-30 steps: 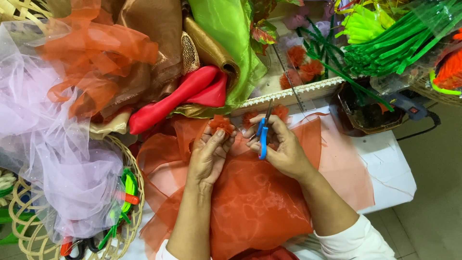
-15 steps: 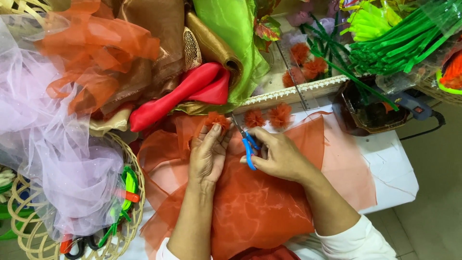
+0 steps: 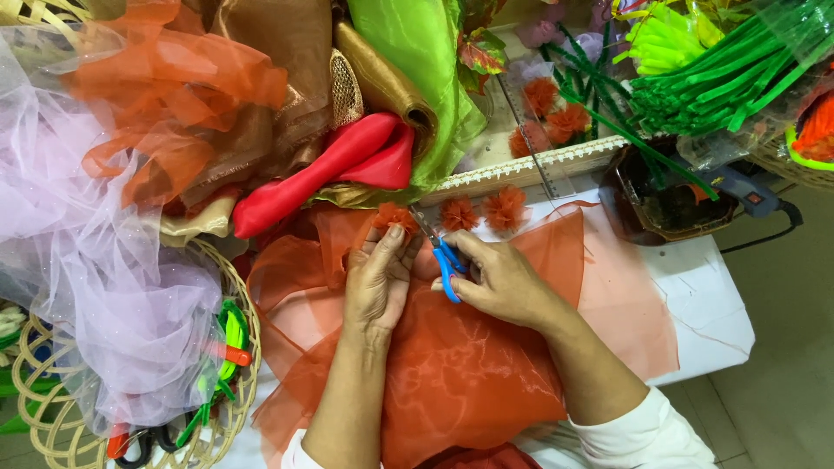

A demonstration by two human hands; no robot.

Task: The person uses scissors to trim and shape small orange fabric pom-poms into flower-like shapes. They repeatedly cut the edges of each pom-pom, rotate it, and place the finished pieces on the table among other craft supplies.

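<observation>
Overhead view of a craft desk (image 3: 695,313) during cutting work. The left hand (image 3: 375,282) pinches a small orange fabric tuft (image 3: 395,217) between thumb and fingertips, lifting it off the sheet so that its frayed edge stands free for the blades. The right hand (image 3: 499,278) is closed through the blue handles of a pair of scissors (image 3: 437,250); the blades angle up and to the left, their tips at the tuft, though whether they are parted or shut is too small to tell. Both wrists rest on a wide sheet of sheer orange fabric (image 3: 460,373) spread over the desk, which appears to serve as both stock and working mat.

Two finished-looking orange pompoms (image 3: 482,210) lie side by side just beyond the scissors, near the desk's far edge and within easy reach, apart from each other and from the hands. More of the same kind sit farther back (image 3: 556,111) among green stems.

A steel ruler (image 3: 530,143) lies slanted across the lace-trimmed edge behind the pompoms. Rolls of red fabric (image 3: 334,165), gold fabric (image 3: 382,82) and green fabric (image 3: 417,52) are heaped at the back, kept off the cutting area. A wicker basket (image 3: 239,347) at the left holds lilac netting (image 3: 104,295) and spare tools. A bundle of green sticks (image 3: 730,78) and a glue gun (image 3: 743,191) lie to the right, well apart from the hands.
</observation>
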